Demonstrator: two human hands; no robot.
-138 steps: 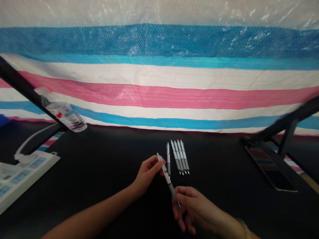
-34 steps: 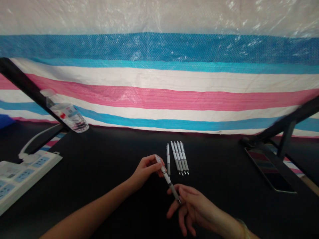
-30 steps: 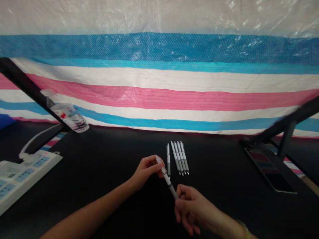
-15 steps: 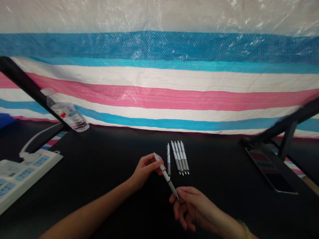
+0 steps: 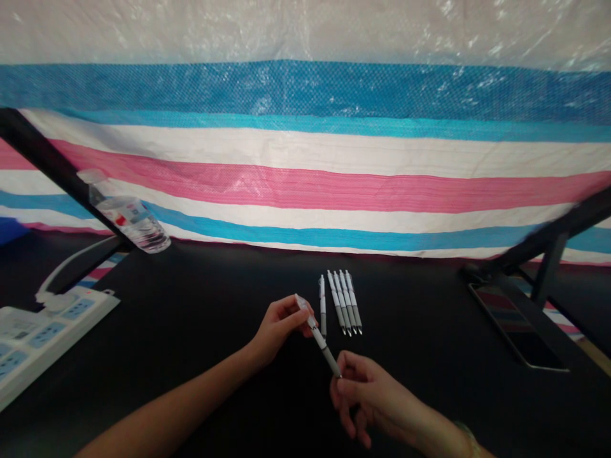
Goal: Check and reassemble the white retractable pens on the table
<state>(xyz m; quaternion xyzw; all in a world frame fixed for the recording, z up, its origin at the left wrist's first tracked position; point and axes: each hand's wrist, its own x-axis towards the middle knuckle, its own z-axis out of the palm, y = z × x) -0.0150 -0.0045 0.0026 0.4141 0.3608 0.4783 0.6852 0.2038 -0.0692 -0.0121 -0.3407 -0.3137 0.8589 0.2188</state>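
A white ballpoint pen with a grey grip (image 5: 319,338) slants across the middle, tip down and to the right. My left hand (image 5: 286,320) pinches its upper white end between thumb and fingers. At the metal tip, my right hand (image 5: 356,388) has thumb and index finger closed on the pen, while its other fingers curl loosely below. Just beyond lies a single similar pen (image 5: 323,302), and to its right several more pens (image 5: 344,302) lie side by side, grey grips towards me.
On the left are a white power strip (image 5: 62,334) with a plugged-in cable and a tilted water bottle (image 5: 133,219) by a black bar. A phone (image 5: 515,327) lies at right beside another black support (image 5: 548,254). A striped sheet (image 5: 305,146) hangs behind the black table (image 5: 214,286).
My right thumb has shifted lower and the index finger higher, around the pen's tip. My left hand and the pen have hardly moved.
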